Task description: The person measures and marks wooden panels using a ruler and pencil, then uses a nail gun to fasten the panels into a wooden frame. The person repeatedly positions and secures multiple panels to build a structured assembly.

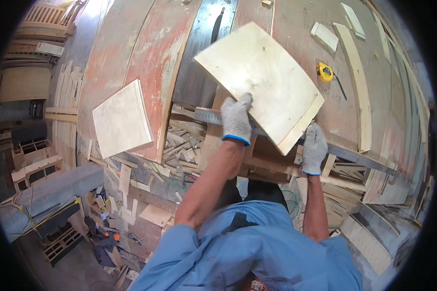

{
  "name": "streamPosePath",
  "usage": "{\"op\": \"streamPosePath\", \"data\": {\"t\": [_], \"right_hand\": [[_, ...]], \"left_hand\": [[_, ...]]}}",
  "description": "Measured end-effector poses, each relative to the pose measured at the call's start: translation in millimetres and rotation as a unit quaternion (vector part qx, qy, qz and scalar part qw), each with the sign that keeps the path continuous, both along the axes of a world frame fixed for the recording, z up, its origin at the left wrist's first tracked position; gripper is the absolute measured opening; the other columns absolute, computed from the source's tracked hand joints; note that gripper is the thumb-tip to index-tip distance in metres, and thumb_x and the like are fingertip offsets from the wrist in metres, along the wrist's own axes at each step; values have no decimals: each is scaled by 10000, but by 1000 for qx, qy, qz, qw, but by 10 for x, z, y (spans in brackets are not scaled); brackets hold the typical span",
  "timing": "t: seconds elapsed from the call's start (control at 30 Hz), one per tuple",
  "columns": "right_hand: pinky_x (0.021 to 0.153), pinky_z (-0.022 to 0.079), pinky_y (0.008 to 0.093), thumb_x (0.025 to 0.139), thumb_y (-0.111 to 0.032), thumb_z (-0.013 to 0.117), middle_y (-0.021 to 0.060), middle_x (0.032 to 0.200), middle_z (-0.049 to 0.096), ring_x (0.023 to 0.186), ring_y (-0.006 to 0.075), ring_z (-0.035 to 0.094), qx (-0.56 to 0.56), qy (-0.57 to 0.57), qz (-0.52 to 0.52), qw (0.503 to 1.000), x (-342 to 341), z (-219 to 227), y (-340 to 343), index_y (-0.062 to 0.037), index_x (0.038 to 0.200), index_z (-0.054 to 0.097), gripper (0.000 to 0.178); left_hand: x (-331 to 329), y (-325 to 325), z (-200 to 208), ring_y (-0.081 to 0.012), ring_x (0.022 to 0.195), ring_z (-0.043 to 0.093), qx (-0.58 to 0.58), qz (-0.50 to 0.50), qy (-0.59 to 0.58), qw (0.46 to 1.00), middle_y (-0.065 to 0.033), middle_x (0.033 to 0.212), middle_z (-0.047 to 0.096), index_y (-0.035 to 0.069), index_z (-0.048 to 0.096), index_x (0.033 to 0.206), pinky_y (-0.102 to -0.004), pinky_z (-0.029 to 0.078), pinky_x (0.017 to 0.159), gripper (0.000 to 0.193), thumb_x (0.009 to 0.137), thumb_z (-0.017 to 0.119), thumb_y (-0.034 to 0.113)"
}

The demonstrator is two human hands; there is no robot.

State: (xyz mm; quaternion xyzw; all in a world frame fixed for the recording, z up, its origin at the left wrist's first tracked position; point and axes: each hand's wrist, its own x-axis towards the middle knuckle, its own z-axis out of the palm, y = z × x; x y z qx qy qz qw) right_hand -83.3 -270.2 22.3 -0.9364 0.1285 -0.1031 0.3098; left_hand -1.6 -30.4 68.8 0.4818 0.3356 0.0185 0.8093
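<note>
A pale, roughly square plywood board [264, 72] is tilted over the near edge of the workbench. My left hand [236, 117], in a grey knit glove with a blue cuff, grips its near left edge, the thumb lying on top. My right hand [314, 149], gloved the same way, is closed at the board's near right edge; its fingertips are partly hidden. Along that edge runs a narrow paler strip [302, 125]; whether it is separate I cannot tell. A long metal rail [357, 156] marked like a ruler passes beneath the board and beside my right hand.
Another pale board stack [123, 119] lies at the left of the bench. To the right are a yellow tape measure [325, 72], a long wood strip [355, 87] and a small block [325, 37]. A dark metal plate [195, 68] is set in the bench. Wood offcuts [184, 148] fill the space below.
</note>
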Motion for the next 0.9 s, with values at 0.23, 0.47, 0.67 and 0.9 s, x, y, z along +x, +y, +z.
{"op": "streamPosePath", "data": {"t": [0.23,0.47,0.67,0.9], "right_hand": [[740,469,484,962,-319,508,163,776,661,790,366,633,-265,2,109,958,28,-265,-454,-49,757,661,372],[665,467,497,963,-322,508,204,667,621,680,390,612,-218,30,40,975,20,14,-146,-46,631,639,451],[722,494,448,973,-380,509,192,774,669,789,346,656,-141,44,64,987,-580,144,-75,-10,791,693,451],[756,544,320,1026,-519,365,110,960,669,884,201,658,686,156,-88,706,-48,1120,314,23,1246,557,616]], "left_hand": [[-411,1032,427,-189,914,617,11,-103,-117,988,-74,1022,626,-18,567,1160,-348,524,849,292,904,641,102],[-384,1600,1295,-175,920,633,99,-17,-157,982,-72,1033,641,-19,602,1128,-346,545,821,299,858,691,76],[-508,1748,1568,-129,807,610,340,-86,-110,930,-42,927,662,-1,641,1048,-266,496,723,180,880,651,63],[-587,1197,957,-356,1162,613,677,-316,-379,546,-221,1211,630,-7,591,1204,-433,481,1013,380,825,581,15]]}}
